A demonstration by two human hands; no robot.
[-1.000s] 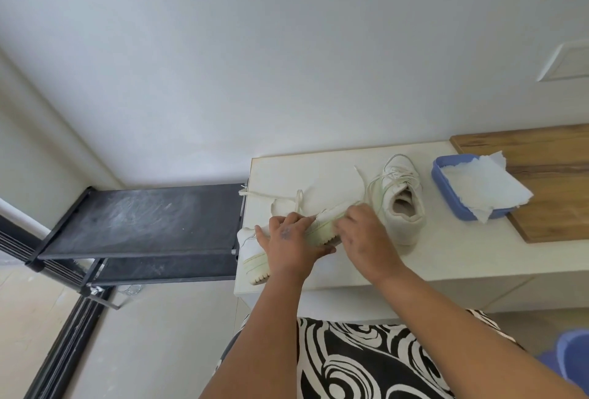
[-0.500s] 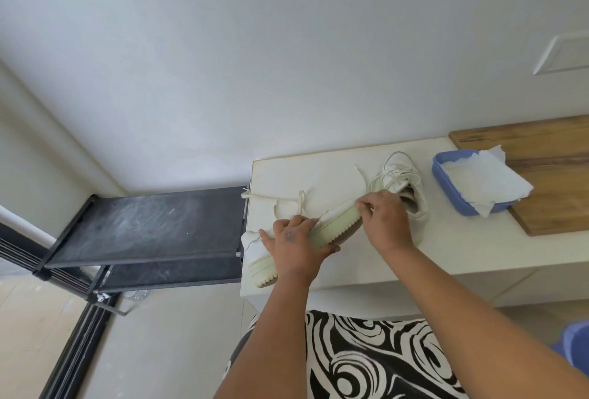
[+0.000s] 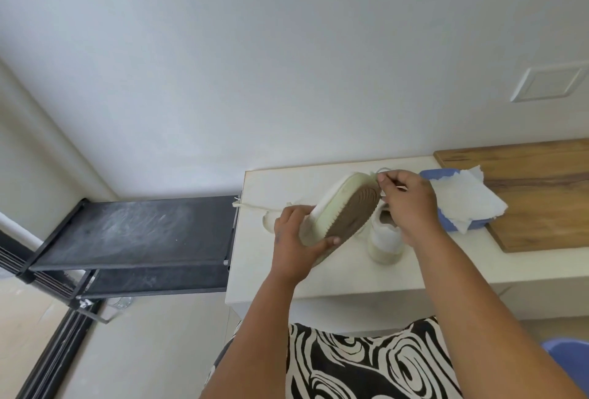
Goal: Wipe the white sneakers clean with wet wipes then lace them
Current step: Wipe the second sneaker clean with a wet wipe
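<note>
sneaker (image 3: 345,210): light, stiff sole; best held by the sole edge
left hand (image 3: 294,236): grips its heel
right hand (image 3: 406,204): pinching the toe, maybe a wipe

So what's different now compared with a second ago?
The left hand has tipped the sneaker up, so its brown sole now faces the camera. The right hand slid along to its far end. The second sneaker and the blue tub of wipes stayed put.
</note>
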